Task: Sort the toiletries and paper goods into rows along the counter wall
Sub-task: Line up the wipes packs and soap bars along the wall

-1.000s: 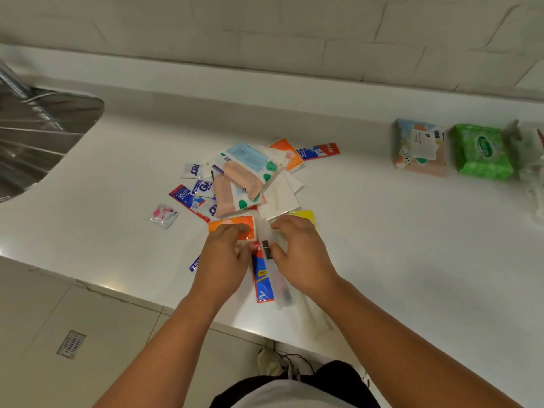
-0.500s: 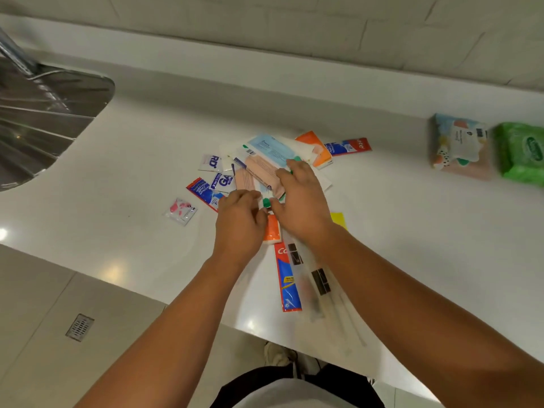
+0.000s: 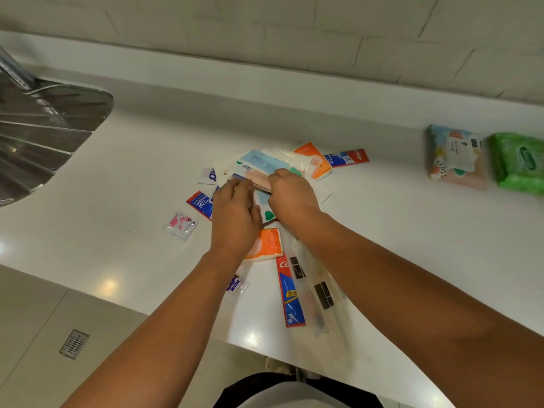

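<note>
A loose pile of packets lies mid-counter. My left hand [image 3: 235, 213] and my right hand [image 3: 290, 195] both sit on a peach, blue and green tissue pack [image 3: 259, 178] in the pile, fingers curled at its edges. Below my hands lie an orange tissue pack [image 3: 269, 244], a red-and-blue toothpaste tube [image 3: 290, 295] and clear-wrapped toothbrushes [image 3: 322, 293]. Behind them sit another orange pack [image 3: 315, 159] and a second toothpaste tube [image 3: 348, 157]. Small sachets [image 3: 201, 203] and a pink-printed sachet [image 3: 181, 225] lie to the left.
A patterned wipes pack [image 3: 454, 156] and a green wipes pack [image 3: 519, 161] stand in a row by the wall at right. A steel sink drainer [image 3: 44, 134] fills the left. The white counter [image 3: 117, 187] ends in a front edge near me.
Both hands moved away from me, from the orange pack near the front edge up to the peach and blue tissue pack. The view shifted left, so the wipes packs now sit farther right.
</note>
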`<state>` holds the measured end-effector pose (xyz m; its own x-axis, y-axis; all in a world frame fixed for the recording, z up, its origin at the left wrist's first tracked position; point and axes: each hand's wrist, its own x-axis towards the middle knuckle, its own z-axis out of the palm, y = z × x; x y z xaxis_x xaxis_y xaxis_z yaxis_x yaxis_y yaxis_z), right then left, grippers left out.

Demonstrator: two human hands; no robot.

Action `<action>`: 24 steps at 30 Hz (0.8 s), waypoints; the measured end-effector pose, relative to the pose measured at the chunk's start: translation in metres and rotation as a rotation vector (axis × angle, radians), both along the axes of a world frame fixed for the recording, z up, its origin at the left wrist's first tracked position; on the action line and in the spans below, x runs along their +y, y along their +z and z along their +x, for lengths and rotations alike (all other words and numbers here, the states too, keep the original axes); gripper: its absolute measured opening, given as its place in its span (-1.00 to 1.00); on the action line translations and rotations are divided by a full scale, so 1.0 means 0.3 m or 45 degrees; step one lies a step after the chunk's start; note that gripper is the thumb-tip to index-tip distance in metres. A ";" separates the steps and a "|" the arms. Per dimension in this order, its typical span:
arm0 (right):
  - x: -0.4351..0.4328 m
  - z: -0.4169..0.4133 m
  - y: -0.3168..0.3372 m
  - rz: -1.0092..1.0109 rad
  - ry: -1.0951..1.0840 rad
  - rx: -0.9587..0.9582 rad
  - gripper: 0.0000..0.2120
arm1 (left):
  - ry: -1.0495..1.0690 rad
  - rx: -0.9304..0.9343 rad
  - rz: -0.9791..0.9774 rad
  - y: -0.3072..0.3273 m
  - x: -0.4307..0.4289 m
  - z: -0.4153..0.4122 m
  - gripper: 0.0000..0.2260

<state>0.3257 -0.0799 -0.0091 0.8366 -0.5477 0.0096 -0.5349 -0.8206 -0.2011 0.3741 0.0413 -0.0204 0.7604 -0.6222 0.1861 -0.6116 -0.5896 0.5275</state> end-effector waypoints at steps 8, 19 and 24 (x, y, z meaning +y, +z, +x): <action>-0.024 -0.089 0.095 0.006 0.102 -0.237 -0.58 | -0.051 -0.311 0.118 0.045 -0.059 0.053 -0.54; -0.194 -0.463 0.228 0.267 0.022 -0.759 -0.60 | -0.387 -0.080 -0.182 0.150 -0.209 -0.169 -0.71; -0.350 -0.654 0.248 0.506 -0.237 -0.927 -0.32 | -0.440 0.327 -0.269 0.201 -0.356 -0.342 -0.81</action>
